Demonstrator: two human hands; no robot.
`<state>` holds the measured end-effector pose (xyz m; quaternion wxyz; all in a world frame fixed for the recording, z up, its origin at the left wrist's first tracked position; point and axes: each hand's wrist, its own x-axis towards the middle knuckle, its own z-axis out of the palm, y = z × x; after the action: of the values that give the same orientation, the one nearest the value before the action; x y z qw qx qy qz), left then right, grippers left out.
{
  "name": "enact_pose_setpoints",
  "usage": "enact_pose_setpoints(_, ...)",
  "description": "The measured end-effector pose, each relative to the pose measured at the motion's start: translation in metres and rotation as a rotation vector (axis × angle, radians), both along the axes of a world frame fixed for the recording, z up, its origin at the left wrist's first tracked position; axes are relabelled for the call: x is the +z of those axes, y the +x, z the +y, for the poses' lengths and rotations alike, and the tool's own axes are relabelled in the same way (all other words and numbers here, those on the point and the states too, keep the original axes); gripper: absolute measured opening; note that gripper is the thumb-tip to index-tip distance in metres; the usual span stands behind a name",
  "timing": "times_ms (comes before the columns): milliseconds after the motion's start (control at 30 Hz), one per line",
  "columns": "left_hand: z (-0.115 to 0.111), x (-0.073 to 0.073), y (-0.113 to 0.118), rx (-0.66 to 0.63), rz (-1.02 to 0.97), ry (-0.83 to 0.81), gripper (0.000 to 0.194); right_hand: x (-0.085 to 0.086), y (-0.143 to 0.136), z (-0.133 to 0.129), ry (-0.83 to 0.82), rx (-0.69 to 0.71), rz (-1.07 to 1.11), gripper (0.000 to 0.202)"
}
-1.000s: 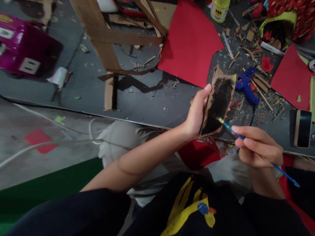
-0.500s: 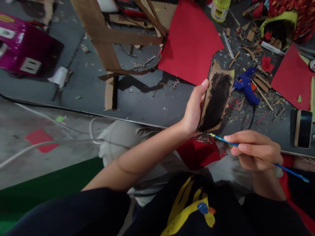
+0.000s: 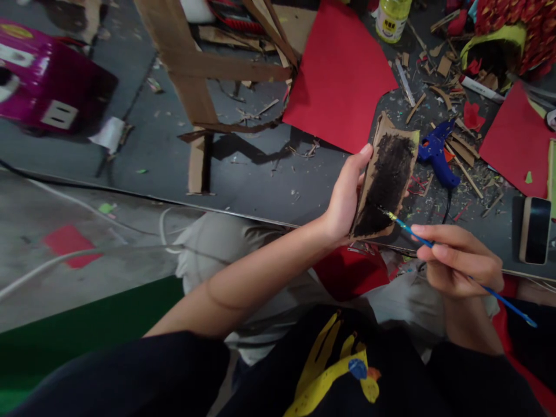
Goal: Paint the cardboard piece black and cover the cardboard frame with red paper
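At the front edge of the dark grey tabletop (image 3: 269,188), the left hand (image 3: 343,202) grips the oblong, black-painted brown cardboard piece (image 3: 391,165), long axis pointing away from the body; the right hand's (image 3: 467,260) fingers pinch a slim blue paintbrush (image 3: 409,230), tip at its nearer half.

Upper left of the frame: a glossy purple object (image 3: 47,87) with white patches is seen on the grey table (image 3: 260,179). A cardboard frame (image 3: 185,66) is noted to its right, with a large red sheet (image 3: 339,81) beyond. At the top, right of centre, a yellow bottle (image 3: 392,22) is seen, its label facing out. Right side: a blue glue gun (image 3: 439,156) is surrounded by cardboard scraps (image 3: 464,149); a smaller red sheet (image 3: 515,142) is spread nearby, with a dark-faced, phone-like object (image 3: 535,230) below it. Lower left: a red paper piece (image 3: 72,245) is crossed by a white cable (image 3: 41,272) above the floor (image 3: 26,214).
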<state>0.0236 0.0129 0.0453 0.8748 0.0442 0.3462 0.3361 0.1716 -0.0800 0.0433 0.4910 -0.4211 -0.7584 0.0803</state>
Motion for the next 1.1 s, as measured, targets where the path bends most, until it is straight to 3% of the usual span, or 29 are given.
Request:
enact_pose_setpoints(133, 0.002, -0.010, -0.002, -0.004, -0.072, 0.061, 0.056, 0.000, -0.001, -0.001, -0.081, 0.127, 0.024, 0.031)
enact_pose_setpoints(300, 0.005, -0.015, -0.002, -0.021, -0.062, 0.111, 0.056, 0.001, 0.000, -0.001, -0.276, 0.260, 0.209, 0.022)
enact_pose_setpoints(500, 0.008, -0.010, -0.002, 0.007, 0.045, 0.108, 0.057, -0.010, 0.000, 0.010, -0.446, 0.028, 0.558, 0.010)
enact_pose_setpoints(767, 0.007, -0.004, -0.003, 0.046, -0.261, -0.036, 0.048, -0.041, 0.005, 0.039, -0.637, -0.149, 1.016, 0.037)
enact_pose_setpoints(933, 0.007, -0.006, -0.001, 0.026, -0.381, 0.029, 0.050, -0.044, 0.008, 0.042, -0.697, -0.221, 1.101, 0.041)
enact_pose_setpoints(1100, 0.009, -0.015, 0.000, 0.008, -0.352, 0.066, 0.043, -0.044, 0.003, 0.040, -0.746, -0.273, 1.100, 0.043)
